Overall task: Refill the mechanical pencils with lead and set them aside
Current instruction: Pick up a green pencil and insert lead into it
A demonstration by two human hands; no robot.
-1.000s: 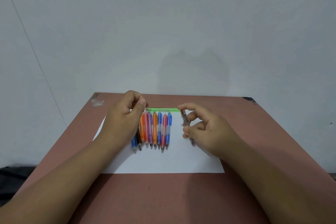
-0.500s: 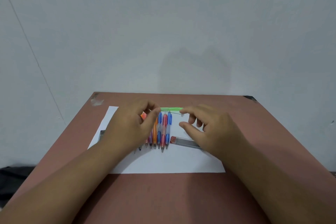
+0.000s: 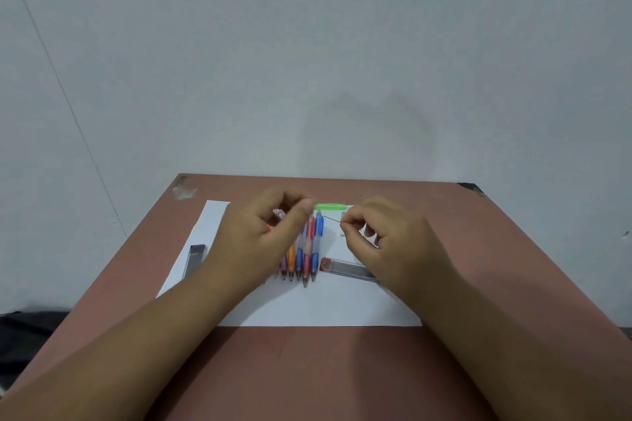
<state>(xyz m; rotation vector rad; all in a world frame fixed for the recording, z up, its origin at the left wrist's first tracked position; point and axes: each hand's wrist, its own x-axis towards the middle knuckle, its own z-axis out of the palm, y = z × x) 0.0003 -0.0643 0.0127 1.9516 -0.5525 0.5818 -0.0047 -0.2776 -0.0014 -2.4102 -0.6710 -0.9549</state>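
Lead (image 3: pixel 331 218), thin and dark, was pinched in my right hand (image 3: pixel 383 243) just beside the green pencil (image 3: pixel 330 206) my left hand (image 3: pixel 263 243) gripped over the paper (image 3: pixel 307 308), so threading it in seemingly came next.

Two bare forearms enter from the lower left and lower right corners of the frame, ending in the left hand (image 3: pixel 263 243) and right hand (image 3: pixel 393 246). No sleeves, watch, rings or gloves show on either arm. Fingernails are short and unpainted where visible.
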